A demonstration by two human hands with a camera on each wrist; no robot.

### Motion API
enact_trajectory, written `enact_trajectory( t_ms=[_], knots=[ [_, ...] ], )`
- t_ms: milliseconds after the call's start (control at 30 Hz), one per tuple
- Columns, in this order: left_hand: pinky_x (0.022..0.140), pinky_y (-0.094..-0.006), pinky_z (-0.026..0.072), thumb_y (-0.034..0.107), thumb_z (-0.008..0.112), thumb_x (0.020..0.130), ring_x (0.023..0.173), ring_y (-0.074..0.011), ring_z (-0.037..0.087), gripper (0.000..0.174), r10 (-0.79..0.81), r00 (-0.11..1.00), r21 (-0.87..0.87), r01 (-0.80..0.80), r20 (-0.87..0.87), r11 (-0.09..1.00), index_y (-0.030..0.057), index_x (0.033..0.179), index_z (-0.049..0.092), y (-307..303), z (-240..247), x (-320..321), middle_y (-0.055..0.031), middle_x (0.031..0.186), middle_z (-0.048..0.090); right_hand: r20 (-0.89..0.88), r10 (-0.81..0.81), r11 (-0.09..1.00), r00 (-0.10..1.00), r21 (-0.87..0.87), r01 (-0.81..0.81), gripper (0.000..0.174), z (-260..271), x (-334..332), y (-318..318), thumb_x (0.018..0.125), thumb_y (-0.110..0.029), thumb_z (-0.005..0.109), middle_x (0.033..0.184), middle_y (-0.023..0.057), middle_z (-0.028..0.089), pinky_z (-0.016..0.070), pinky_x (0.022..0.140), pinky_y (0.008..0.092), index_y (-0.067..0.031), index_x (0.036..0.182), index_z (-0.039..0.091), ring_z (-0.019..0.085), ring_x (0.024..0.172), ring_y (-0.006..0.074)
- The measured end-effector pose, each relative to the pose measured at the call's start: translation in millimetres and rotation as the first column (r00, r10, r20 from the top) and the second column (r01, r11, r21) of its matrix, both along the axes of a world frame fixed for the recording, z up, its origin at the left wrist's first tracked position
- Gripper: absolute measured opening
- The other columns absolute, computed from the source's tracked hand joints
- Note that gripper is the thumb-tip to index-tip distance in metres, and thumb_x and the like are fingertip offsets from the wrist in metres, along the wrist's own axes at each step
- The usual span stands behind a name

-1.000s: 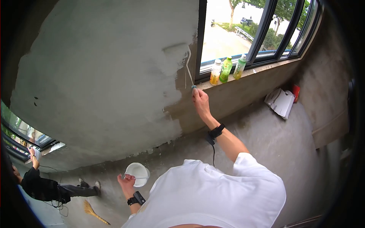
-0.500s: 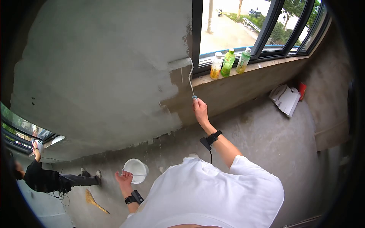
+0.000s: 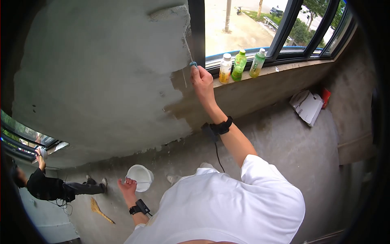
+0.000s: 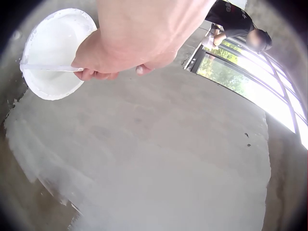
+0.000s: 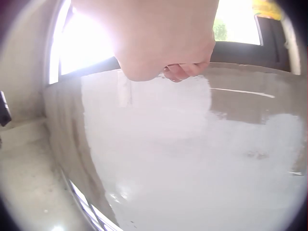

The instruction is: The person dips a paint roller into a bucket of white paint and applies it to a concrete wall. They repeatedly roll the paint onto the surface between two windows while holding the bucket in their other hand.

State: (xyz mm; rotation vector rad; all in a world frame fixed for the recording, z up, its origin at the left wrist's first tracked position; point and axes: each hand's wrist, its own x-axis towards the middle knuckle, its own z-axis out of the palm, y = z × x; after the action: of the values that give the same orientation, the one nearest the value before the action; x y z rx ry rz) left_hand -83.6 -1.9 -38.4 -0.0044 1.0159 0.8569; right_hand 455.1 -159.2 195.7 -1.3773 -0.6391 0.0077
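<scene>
My right hand (image 3: 202,86) grips the blue-grey handle of a paint roller (image 3: 188,45), whose head lies against the wall (image 3: 101,73) beside the dark window frame. Pale wet coating covers most of this wall, with a bare brown patch left of and below the hand. In the right wrist view the hand (image 5: 159,43) has curled fingers and the roller is hidden. Low at the left, my left hand (image 3: 129,189) holds the handle of a white bucket (image 3: 140,175); the left wrist view shows fingers curled round that handle (image 4: 50,68).
Three bottles (image 3: 239,66) stand on the window sill. A white carton (image 3: 306,107) lies on the floor at the right. A broom (image 3: 101,210) lies at lower left, near a person in dark clothes (image 3: 48,188) who is at another window.
The right hand and roller have moved up along the window frame, after dipping slightly lower half a second ago. The left hand still holds the bucket, now a little farther left in view.
</scene>
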Motion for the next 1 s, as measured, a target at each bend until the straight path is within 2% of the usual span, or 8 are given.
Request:
enact_trajectory(
  t_ms=[67,133,267,367,433,633,833,1000],
  knots=[
    [0.055,-0.0292,0.0242,0.04,0.057,0.079,0.05,-0.0121,0.027,0.034,0.006,1.0,-0.003,-0.006,0.012,1.0,0.011,0.073,0.04,1.0,0.5,5.8,0.0025,0.059,0.029,0.005,-0.024,1.0,1.0,-0.009,0.024,0.04,-10.1,0.3,-2.9,0.1,-0.03,0.052,0.056,0.0047,0.044,0.0353,0.049,0.0328,-0.0001,0.072,0.048,0.04,0.053,0.0117],
    [0.055,-0.0292,0.0246,0.04,0.059,0.078,0.051,-0.0121,0.028,0.035,-0.019,0.999,-0.045,0.021,0.036,0.999,0.0111,0.072,0.04,0.4,5.5,18.0,0.0025,0.059,0.03,-0.047,-0.032,0.998,0.998,-0.06,0.029,0.04,-48.2,-0.7,-11.1,0.102,-0.03,0.049,0.06,-0.0034,0.042,0.0312,0.05,0.0256,-0.005,0.071,0.047,0.037,0.056,0.0059],
    [0.056,-0.0295,0.025,0.038,0.061,0.076,0.051,-0.0123,0.028,0.035,-0.04,0.998,-0.016,0.04,0.052,0.999,0.0112,0.07,0.039,-1.5,13.5,31.8,0.0024,0.059,0.031,-0.085,-0.075,0.988,0.994,-0.144,0.062,0.039,-107.1,-13.9,-34.3,0.102,-0.029,0.05,0.059,-0.0035,0.043,0.0312,0.049,0.0256,-0.005,0.071,0.047,0.038,0.055,0.0058],
    [0.056,-0.0298,0.0255,0.038,0.062,0.074,0.051,-0.0124,0.028,0.036,-0.07,0.997,-0.017,0.07,0.021,0.997,0.0112,0.07,0.039,5.9,10.5,39.2,0.0021,0.059,0.031,-0.124,-0.085,0.986,0.989,-0.155,0.065,0.039,-107.0,-16.8,-38.1,0.101,-0.029,0.05,0.059,-0.0036,0.043,0.0311,0.049,0.0255,-0.005,0.071,0.048,0.039,0.055,0.0057],
    [0.056,-0.03,0.0257,0.038,0.062,0.075,0.051,-0.0124,0.028,0.036,-0.113,0.992,-0.031,0.114,0.048,0.993,0.0113,0.069,0.039,8.0,11.4,41.5,0.002,0.059,0.031,-0.111,-0.094,0.988,0.989,-0.134,0.079,0.04,-90.2,-10.4,-33.9,0.1,-0.029,0.051,0.056,0.0052,0.043,0.035,0.051,0.0335,0.0005,0.072,0.049,0.039,0.054,0.0124],
    [0.055,-0.0296,0.0237,0.039,0.062,0.076,0.051,-0.0124,0.027,0.037,-0.162,0.986,-0.001,0.162,0.04,0.987,0.0124,0.067,0.037,13.2,5.9,49.2,0.0025,0.058,0.03,0.047,-0.092,0.987,0.995,-0.125,0.098,0.04,-19.1,7.9,-21.6,0.102,-0.028,0.049,0.058,-0.0018,0.044,0.0326,0.049,0.0263,-0.0038,0.07,0.048,0.04,0.055,0.0062],
    [0.054,-0.0292,0.0227,0.041,0.06,0.076,0.05,-0.0129,0.025,0.037,-0.091,0.996,-0.04,0.09,-0.014,0.995,0.0113,0.068,0.04,16.2,2.7,43.4,0.0024,0.058,0.028,-0.031,-0.104,0.978,0.994,-0.187,0.097,0.038,-82.9,-7.5,-31.4,0.099,-0.026,0.051,0.055,0.0075,0.043,0.0357,0.05,0.0344,0.0015,0.074,0.049,0.039,0.052,0.0142],
    [0.054,-0.029,0.0231,0.041,0.06,0.075,0.05,-0.0125,0.026,0.036,-0.08,0.997,-0.019,0.08,0.013,0.997,0.011,0.069,0.041,14.9,1.4,39.3,0.0026,0.058,0.029,-0.044,-0.103,0.968,0.994,-0.235,0.09,0.037,-117.4,-12.9,-41.8,0.099,-0.025,0.051,0.054,0.0076,0.043,0.0354,0.049,0.0347,0.0017,0.075,0.049,0.038,0.051,0.014]
  ],
)
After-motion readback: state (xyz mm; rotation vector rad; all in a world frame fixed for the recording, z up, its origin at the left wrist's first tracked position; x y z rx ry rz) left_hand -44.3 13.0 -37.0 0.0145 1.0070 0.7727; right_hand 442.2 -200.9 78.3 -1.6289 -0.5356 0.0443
